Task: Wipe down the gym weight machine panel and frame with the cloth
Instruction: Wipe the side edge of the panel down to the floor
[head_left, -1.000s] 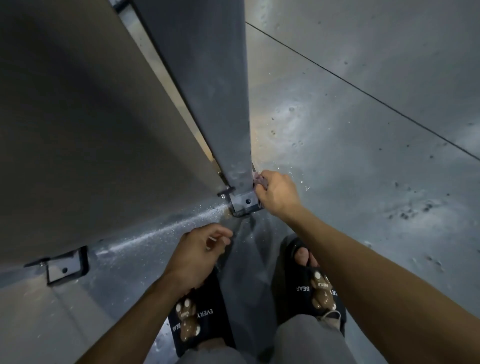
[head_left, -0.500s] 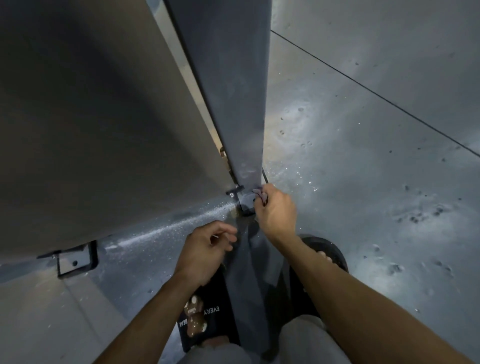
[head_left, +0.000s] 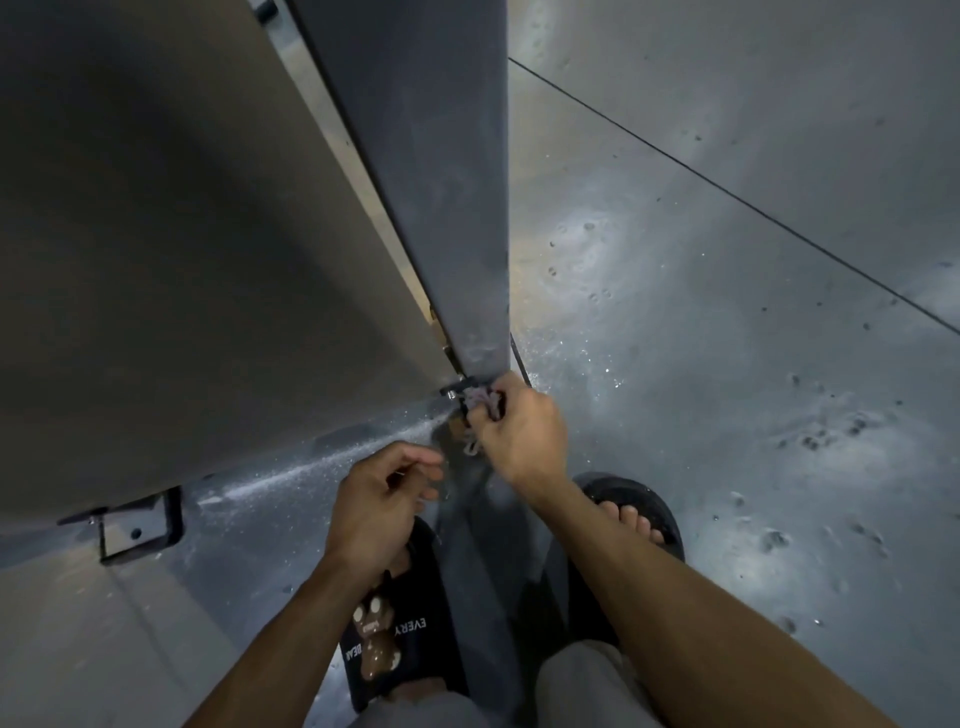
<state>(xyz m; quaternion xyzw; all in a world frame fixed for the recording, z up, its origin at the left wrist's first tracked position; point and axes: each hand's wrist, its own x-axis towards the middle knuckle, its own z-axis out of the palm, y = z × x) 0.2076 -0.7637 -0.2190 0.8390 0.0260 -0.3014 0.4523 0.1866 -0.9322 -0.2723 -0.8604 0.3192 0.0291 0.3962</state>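
Head view, cloth: a small greyish cloth (head_left: 480, 402) is bunched in the right hand (head_left: 522, 436), pressed to the foot of the frame post (head_left: 441, 182) where it meets the floor (head_left: 727, 364).
Head view, right hand: fingers curled round the cloth, knuckles up, at about 12 o'clock from the person's feet; a loose end hangs under the fist.
Head view, left hand: the left hand (head_left: 382, 501) hovers at 7 o'clock of the right hand, just apart from it, fingers loosely curled with thumb and forefinger close together; whether it pinches anything cannot be told.
Head view, panel: the broad dark panel (head_left: 182, 234) fills the 9 to 11 o'clock side, its lower edge meeting the post foot beside the cloth.
Head view, bracket: a bolted bracket (head_left: 137, 530) sits at 8 o'clock, well apart from both hands.
Head view, open room: bare floor spreads from 1 to 4 o'clock of the right hand.
Head view, feet: black slippers (head_left: 400, 644) lie below the hands.
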